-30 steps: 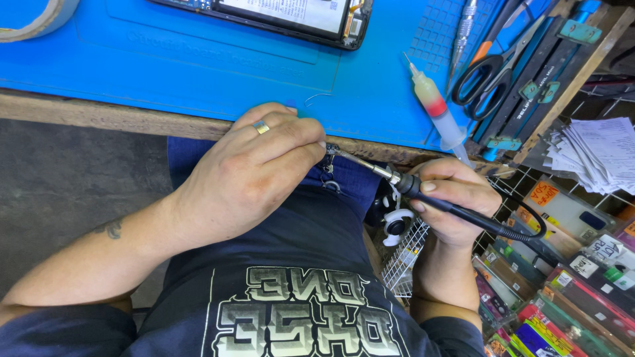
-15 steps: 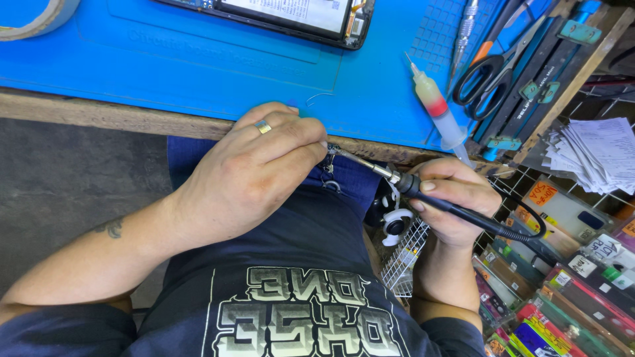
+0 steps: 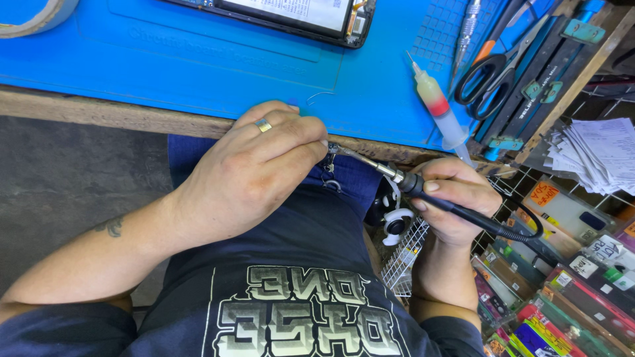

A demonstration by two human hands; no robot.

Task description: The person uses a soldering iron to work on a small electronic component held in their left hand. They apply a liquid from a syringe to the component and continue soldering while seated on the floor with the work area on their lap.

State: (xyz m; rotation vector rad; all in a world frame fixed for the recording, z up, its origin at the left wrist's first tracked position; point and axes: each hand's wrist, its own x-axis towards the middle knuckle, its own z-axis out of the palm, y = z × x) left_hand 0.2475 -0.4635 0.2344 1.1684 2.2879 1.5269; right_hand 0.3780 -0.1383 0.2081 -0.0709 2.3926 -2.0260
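Desk (image 3: pixel 132 116): wooden edge, covered by a blue mat (image 3: pixel 198 59)
Phone (image 3: pixel 291 13): opened, lying at the mat's far edge
Left hand (image 3: pixel 254 165): ringed, fingers pinched shut on a small part (image 3: pixel 329 165) just below the desk edge
Right hand (image 3: pixel 453 198): gripping a black soldering iron (image 3: pixel 423 188), its metal tip touching the part
Scissors (image 3: pixel 489 69): on the mat's right side
Syringe (image 3: pixel 436 106): just left of the scissors
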